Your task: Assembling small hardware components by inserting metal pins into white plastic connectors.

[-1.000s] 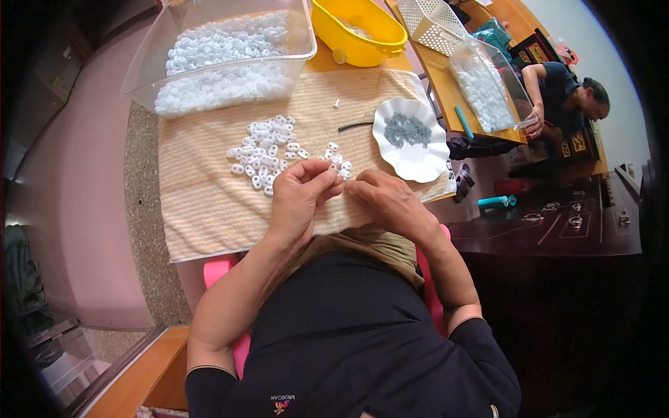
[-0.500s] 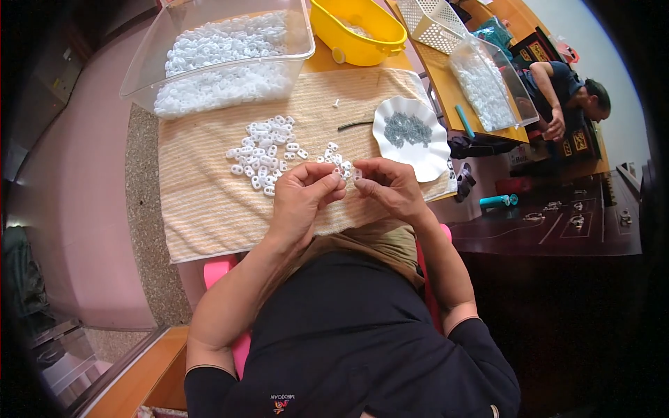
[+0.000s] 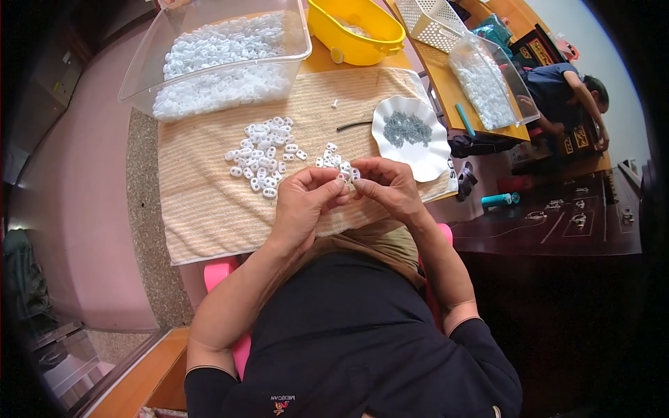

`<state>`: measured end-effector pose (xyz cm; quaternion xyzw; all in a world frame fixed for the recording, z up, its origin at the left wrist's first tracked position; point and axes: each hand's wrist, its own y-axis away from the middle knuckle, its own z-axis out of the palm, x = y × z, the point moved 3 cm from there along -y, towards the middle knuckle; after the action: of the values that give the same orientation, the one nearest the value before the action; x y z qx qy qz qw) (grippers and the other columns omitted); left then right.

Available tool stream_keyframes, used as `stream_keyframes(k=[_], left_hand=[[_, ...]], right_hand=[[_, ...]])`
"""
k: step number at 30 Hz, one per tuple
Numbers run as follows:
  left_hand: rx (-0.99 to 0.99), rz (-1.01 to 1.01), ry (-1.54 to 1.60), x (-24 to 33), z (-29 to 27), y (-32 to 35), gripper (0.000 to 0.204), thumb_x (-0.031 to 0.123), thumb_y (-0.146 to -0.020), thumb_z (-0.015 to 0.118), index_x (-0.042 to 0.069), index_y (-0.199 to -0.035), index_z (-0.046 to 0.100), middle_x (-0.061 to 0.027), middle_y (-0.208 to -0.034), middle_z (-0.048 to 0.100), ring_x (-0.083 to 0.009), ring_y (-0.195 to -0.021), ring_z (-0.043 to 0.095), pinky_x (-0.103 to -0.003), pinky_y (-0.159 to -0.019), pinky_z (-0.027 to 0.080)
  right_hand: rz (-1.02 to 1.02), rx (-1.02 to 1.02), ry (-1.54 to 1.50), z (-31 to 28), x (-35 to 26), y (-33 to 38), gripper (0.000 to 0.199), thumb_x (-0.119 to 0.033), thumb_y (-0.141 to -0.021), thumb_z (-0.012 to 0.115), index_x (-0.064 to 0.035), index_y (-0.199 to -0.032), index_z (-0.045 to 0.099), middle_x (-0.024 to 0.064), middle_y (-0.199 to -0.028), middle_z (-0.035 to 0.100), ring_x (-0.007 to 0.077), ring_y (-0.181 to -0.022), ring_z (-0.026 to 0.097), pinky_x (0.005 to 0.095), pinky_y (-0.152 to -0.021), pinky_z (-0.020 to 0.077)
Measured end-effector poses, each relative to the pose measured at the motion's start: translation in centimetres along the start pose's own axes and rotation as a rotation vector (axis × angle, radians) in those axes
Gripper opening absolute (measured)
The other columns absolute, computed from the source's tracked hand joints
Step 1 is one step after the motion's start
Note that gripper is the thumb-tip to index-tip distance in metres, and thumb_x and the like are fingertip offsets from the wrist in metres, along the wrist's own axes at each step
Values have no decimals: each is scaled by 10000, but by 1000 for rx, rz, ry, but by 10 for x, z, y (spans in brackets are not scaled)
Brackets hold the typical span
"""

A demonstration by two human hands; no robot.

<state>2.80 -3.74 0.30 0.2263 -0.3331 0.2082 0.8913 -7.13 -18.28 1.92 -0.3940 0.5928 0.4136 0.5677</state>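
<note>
In front of my body, my left hand (image 3: 304, 200) and my right hand (image 3: 391, 188) meet almost fingertip to fingertip. The right thumb and forefinger pinch a white two-hole plastic piece (image 3: 356, 173), held upright. Closed too, the left thumb and forefinger grip something small, mostly hidden by the fingertips. Just beyond the fingers lies a small group of white pieces (image 3: 330, 155). A larger loose pile of white two-hole pieces (image 3: 261, 155) spreads to the left. Right of them, a scalloped white plate (image 3: 430, 159) holds a heap of small grey parts (image 3: 408, 129).
A striped cloth (image 3: 209, 209) covers the table. At its back stand a clear bin (image 3: 132, 87) of white pieces and a yellow tub (image 3: 369, 52). A black stick (image 3: 354, 126) touches the plate. At right, a co-worker (image 3: 557, 94) sits beyond a second bin (image 3: 523, 104).
My hands have come slightly closer together, and the white piece in my right fingers is turned more to view. The co-worker has leaned and swung an arm down and to the right.
</note>
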Motion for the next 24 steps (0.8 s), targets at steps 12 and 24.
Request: stream_keyframes(k=[12, 24], left_hand=[[1, -12, 6, 0, 1, 1, 148, 13, -853, 652, -33, -989, 618, -106, -922, 665, -149, -791, 652, -261, -719, 568], [-18, -32, -11, 0, 2, 1, 155, 17, -856, 650, -45, -995, 619, -107, -889, 661, -144, -767, 645, -250, -715, 562]], right_hand=[[-16, -2, -41, -1, 2, 1, 318, -21, -862, 649, 46, -1167, 589, 100, -965, 670, 133, -781, 638, 247, -693, 530], [-11, -40, -43, 1, 3, 2, 314, -32, -866, 650, 50, -1164, 594, 98, -976, 666, 139, -806, 642, 248, -709, 531]])
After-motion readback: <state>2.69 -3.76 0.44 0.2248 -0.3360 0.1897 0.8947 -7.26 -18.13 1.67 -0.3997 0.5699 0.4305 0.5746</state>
